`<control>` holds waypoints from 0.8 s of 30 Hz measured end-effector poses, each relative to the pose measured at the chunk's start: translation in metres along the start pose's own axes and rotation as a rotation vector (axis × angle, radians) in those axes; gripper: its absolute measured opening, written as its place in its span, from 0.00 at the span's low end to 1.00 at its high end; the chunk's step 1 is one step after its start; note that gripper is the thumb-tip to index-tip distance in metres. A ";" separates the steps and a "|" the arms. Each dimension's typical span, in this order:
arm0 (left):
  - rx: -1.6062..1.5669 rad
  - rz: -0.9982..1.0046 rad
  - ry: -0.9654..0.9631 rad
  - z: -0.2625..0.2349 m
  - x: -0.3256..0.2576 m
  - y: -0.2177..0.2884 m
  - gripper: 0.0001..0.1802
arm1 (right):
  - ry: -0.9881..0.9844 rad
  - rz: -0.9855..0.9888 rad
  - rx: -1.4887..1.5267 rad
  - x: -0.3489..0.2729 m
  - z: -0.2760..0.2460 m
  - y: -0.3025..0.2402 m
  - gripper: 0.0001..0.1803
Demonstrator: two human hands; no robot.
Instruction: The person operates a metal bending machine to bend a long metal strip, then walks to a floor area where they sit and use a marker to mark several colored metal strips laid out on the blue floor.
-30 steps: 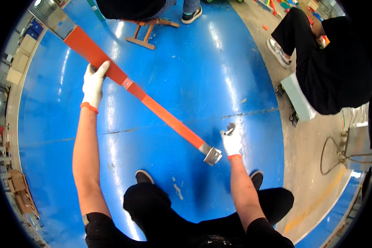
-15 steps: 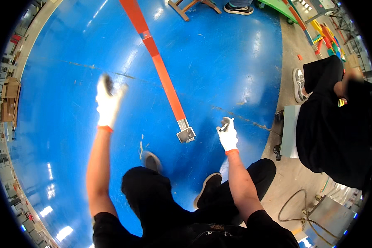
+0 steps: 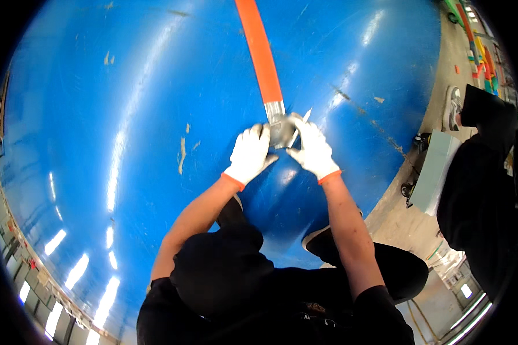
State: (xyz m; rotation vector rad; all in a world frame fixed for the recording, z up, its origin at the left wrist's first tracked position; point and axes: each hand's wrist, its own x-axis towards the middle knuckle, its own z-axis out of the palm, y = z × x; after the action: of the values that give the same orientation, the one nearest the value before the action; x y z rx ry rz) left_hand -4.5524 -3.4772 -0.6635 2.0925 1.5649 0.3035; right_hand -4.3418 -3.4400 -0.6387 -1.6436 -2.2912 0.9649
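Observation:
A long orange-red bar [image 3: 262, 63] reaches toward me from the far side and ends in a bare metal section with a squarish metal bracket [image 3: 282, 132]. My left hand [image 3: 249, 154], in a white glove with an orange cuff, is at the bracket's left edge, its fingers curled against it and the thumb just below. On the other side, my right hand [image 3: 315, 152], gloved alike, closes around a slim white pen-like stick [image 3: 308, 114] and rests against the bracket's right edge. Blur hides the bracket's details and the exact finger contact.
Blue glossy floor [image 3: 172, 115] spreads around the bar. To the right, a grey box-like seat on casters [image 3: 436, 172] stands at the floor's edge, with a person in black clothes [image 3: 472, 195] beside it. Coloured bars [image 3: 488, 69] lie at the far right.
Both hands, apart from the bar before, have come together at its metal end. The view has shifted, and my body is closer over the bracket.

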 end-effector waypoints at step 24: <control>0.010 0.121 0.222 0.031 0.008 -0.006 0.39 | -0.011 -0.012 -0.022 0.003 0.008 0.022 0.38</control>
State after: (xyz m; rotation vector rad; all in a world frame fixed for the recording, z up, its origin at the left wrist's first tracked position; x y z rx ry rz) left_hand -4.5404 -3.4770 -0.6934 2.2286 1.5662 0.5898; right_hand -4.3294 -3.4368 -0.6579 -1.6350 -2.3238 0.9522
